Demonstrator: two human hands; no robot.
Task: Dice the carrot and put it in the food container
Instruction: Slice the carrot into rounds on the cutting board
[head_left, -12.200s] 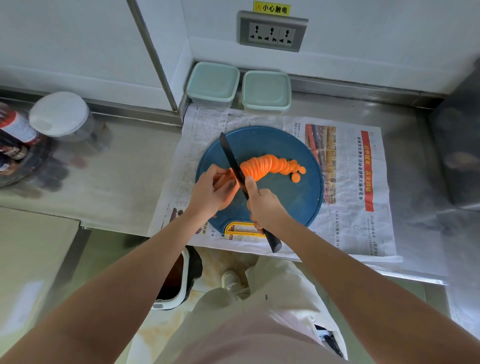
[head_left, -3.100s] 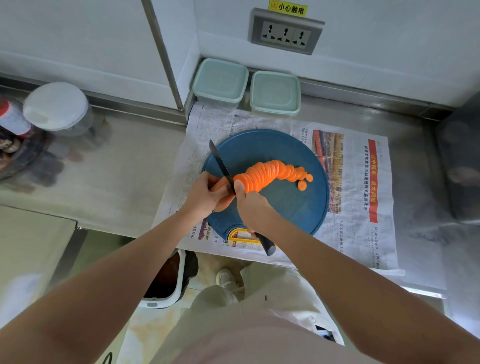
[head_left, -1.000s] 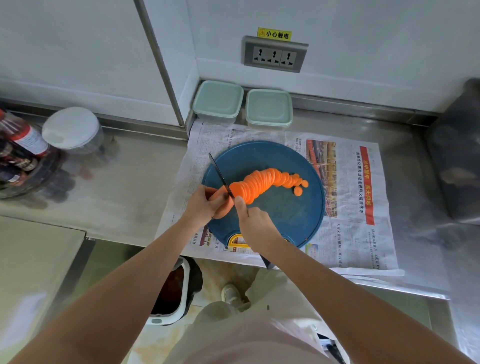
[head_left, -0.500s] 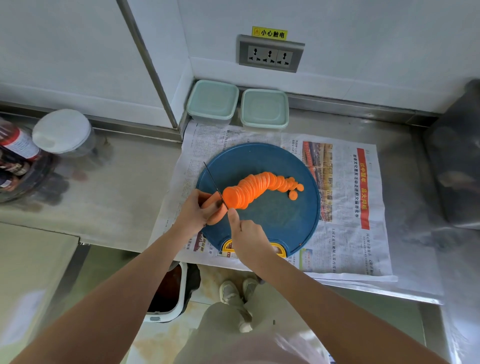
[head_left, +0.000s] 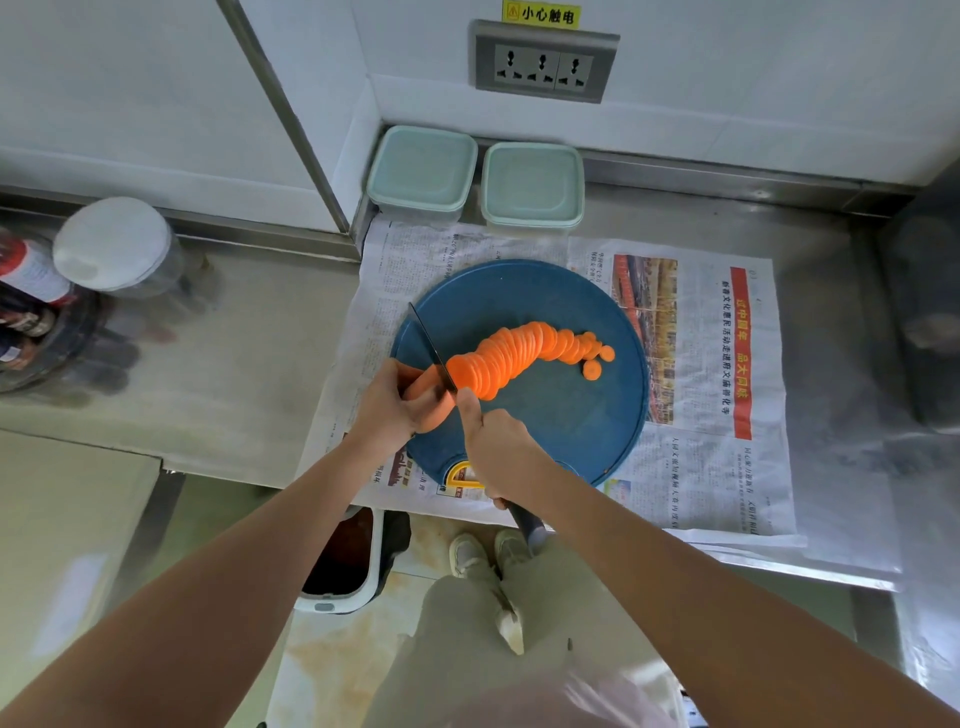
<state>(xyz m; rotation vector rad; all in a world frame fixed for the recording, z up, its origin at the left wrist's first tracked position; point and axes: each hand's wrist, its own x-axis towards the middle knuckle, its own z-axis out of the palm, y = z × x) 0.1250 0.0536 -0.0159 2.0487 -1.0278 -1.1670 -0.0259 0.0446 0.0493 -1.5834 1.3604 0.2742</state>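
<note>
On the round blue cutting board (head_left: 571, 415) lies a curved row of orange carrot slices (head_left: 519, 356), leaning on one another. My left hand (head_left: 392, 402) grips the short uncut carrot stub (head_left: 434, 402) at the board's left edge. My right hand (head_left: 498, 447) holds a black-handled knife (head_left: 431, 348), forefinger along its spine, the blade standing in the carrot between stub and slices. Two pale green lidded food containers (head_left: 423, 174) (head_left: 532, 187) stand shut against the back wall.
Newspaper (head_left: 717, 415) covers the steel counter under the board. A white-lidded jar (head_left: 114, 244) and sauce bottles (head_left: 31, 291) stand at the far left. A wall socket (head_left: 543, 62) is above the containers. A bin (head_left: 345, 564) sits on the floor below the counter edge.
The row of slices has grown toward the left and the uncut stub in my left hand has become shorter. Both hands and the knife have shifted slightly left along the carrot.
</note>
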